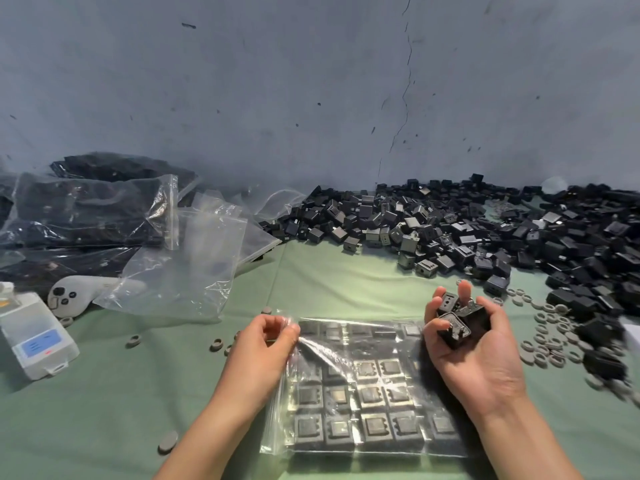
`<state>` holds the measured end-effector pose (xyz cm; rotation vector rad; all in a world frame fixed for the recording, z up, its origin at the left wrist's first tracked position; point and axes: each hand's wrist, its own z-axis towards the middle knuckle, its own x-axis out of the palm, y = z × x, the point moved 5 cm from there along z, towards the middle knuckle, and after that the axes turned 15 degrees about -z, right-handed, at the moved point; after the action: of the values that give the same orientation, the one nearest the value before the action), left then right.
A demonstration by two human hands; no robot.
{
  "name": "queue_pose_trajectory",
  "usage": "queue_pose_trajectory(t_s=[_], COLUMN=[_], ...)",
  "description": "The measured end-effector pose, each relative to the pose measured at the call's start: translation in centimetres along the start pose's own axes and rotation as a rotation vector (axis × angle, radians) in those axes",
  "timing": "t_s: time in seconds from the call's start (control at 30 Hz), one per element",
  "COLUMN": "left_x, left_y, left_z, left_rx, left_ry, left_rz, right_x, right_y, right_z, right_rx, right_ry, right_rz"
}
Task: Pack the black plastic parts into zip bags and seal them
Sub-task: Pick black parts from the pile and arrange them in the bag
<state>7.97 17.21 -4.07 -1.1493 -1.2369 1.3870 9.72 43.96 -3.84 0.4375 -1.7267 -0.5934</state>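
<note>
Nearest us, by the worktop's (138,393) near edge and about midway along it, the bag (346,355) is lying flat. Parts (375,427) are sitting inside it in neat rows, flat faces up, which we judge is keeping the pack thin enough to seal. Its long axis is looking to run left to right, though the wide lens is making that hard to swear to. The zip strip appears to be running down the left side, so the mouth is facing left.

Our left hand (266,344) is pinching the top film at the bag's far-left corner, thumb and fingers clamped on the plastic and lifting it — holding the mouth agape, we think, for the next load. Our right hand (474,351) is hovering palm up over the bag's far-right corner, fingers curled round a handful (457,323) of parts and cupping them so none drop. These are pointing every which way.

Just right of that hand, grey rings (550,327) are lying scattered. Further back, the heap (450,230) is spreading along the far edge toward the far-right corner — within easy reach of the right hand. Toward the far-left corner, spare bags (194,258) are lying loose, with full bags (86,209) piled behind them.
</note>
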Motion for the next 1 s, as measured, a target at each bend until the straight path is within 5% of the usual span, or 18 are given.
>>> queue_pose_trajectory(t_s=[0.33,0.53,0.73,0.9,1.0], left_x=[1.2,1.4,-1.3,4.3,10.0], left_y=[0.7,0.7,-2.2,-4.9,-4.8], left_z=[0.4,0.7,1.1,6.5,12.3], left_rx=[-0.137,-0.302,0.166,0.314,0.297], left_ry=[0.033,-0.030,-0.254,-0.034,0.134], left_rz=[-0.163,-0.457,0.217,0.248,0.470], right_x=[1.4,1.6,1.3,0.6,-0.2], right_y=[1.2,1.5,2.1,3.4,4.3], right_z=[1.4,2.3,3.4,4.8,5.4], right_rx=[0.021,0.032,0.044,0.051,0.045], right_ry=[0.071,0.065,0.050,0.006,-0.047], right_rz=[-0.093,-0.067,-0.033,0.018,0.044])
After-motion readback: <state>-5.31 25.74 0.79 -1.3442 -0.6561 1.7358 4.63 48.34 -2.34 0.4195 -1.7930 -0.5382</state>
